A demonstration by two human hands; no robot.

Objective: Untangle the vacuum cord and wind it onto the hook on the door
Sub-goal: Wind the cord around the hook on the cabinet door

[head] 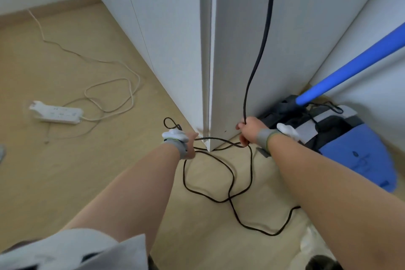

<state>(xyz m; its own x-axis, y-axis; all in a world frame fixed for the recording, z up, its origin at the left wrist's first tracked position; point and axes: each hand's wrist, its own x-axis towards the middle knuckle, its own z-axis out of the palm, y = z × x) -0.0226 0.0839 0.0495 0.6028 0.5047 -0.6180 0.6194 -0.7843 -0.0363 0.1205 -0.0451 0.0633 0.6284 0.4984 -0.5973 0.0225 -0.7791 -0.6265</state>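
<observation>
grey sleeve [87, 250] at bottom left edge, both bare forearms reaching forward and down toward the floor. black vacuum cord [230, 182] lies in loose crossed loops on the light wood floor [65, 171] between the 2 arms, one loop running back toward the right forearm. left hand [188, 140] low by the door's bottom corner, grey wrist band with a white piece on it; fingers mostly hidden behind the wrist, cannot tell if they grip, though cord strands pass right at the hand and a small loop sits just beyond it. right hand [248, 129] has fingers curled closed around the cord, which rises from the fist straight up along the white door [236, 50] and leaves the top of the picture; another strand runs from this hand across to the left hand. blue vacuum [359, 155] just right of the right wrist, its blue handle [350, 66] slanting up to the right. farther left on the floor, white power strip [57, 113] with its white cable [109, 92] looped.
</observation>
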